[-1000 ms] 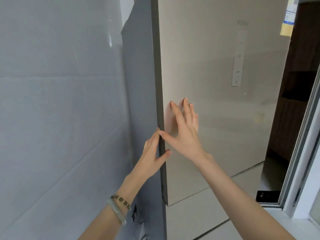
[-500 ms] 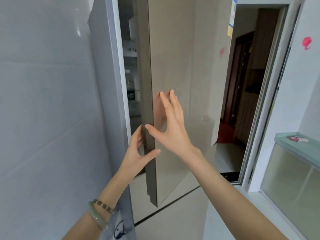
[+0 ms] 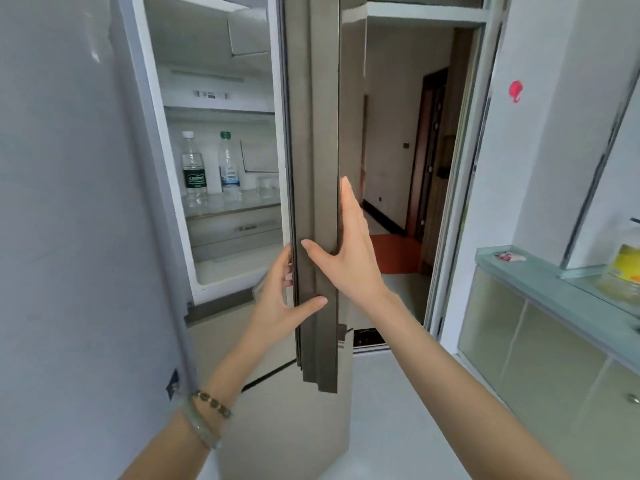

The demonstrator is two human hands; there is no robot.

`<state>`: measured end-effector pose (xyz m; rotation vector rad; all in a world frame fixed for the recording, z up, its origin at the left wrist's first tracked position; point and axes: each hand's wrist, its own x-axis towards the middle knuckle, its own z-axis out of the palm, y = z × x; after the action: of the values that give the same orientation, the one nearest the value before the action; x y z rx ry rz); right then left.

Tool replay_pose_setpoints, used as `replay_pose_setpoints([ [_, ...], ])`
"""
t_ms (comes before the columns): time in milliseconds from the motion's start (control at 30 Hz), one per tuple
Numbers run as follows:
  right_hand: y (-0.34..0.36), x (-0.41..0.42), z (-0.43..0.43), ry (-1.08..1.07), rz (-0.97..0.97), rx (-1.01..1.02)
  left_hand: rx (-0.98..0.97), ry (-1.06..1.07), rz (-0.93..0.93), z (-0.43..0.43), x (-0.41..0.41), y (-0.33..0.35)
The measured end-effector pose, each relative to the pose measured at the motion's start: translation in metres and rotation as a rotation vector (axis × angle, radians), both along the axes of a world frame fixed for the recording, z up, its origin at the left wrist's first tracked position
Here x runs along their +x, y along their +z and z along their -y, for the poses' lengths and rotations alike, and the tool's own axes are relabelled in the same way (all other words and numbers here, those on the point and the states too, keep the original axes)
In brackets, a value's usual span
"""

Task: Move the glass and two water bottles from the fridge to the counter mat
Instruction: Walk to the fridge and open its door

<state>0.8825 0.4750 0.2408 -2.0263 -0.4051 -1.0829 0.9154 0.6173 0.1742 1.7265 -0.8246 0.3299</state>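
Observation:
The fridge door (image 3: 317,188) stands swung open, seen edge-on in the middle of the view. My left hand (image 3: 280,299) grips its inner edge, fingers wrapped behind and thumb on the front. My right hand (image 3: 349,251) lies flat and spread against the door's outer face. Inside, on a glass shelf (image 3: 242,206), stand two clear water bottles: one with a white cap and dark green label (image 3: 194,171), one with a green cap and blue label (image 3: 230,168). A small clear glass (image 3: 265,187) sits to their right, partly hidden by the door.
A grey tiled wall (image 3: 62,202) is close on the left. A glass-topped counter (image 3: 554,289) with pale cabinet doors runs along the right, a yellow object (image 3: 628,261) on it. Behind the door an open doorway (image 3: 415,168) leads to a room with a red floor.
The fridge door has swung from shut to wide open, pulled by my left hand with my right hand on its face. The shelf with both bottles and the glass has come into view.

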Motion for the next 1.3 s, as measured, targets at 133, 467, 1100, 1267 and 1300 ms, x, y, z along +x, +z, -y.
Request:
replay_pose_setpoints([
  [133, 0.000, -0.026, 0.041, -0.069, -0.016, 0.028, 0.021, -0.043, 0.028, 0.039, -0.020, -0.003],
  [467, -0.022, -0.070, 0.129, -0.250, -0.064, 0.067, 0.140, -0.081, 0.276, 0.106, -0.026, -0.008],
  [1100, -0.033, -0.072, 0.261, -0.734, -0.140, 0.218, 0.389, -0.351, 0.490, 0.207, 0.038, -0.039],
  [1267, -0.037, -0.069, 0.278, -0.795, -0.203, 0.242, 0.394, -0.423, 0.547, 0.248, 0.053, -0.044],
  [1300, -0.037, -0.070, 0.278, -0.786, -0.206, 0.231, 0.391, -0.429, 0.542, 0.253, 0.053, -0.044],
])
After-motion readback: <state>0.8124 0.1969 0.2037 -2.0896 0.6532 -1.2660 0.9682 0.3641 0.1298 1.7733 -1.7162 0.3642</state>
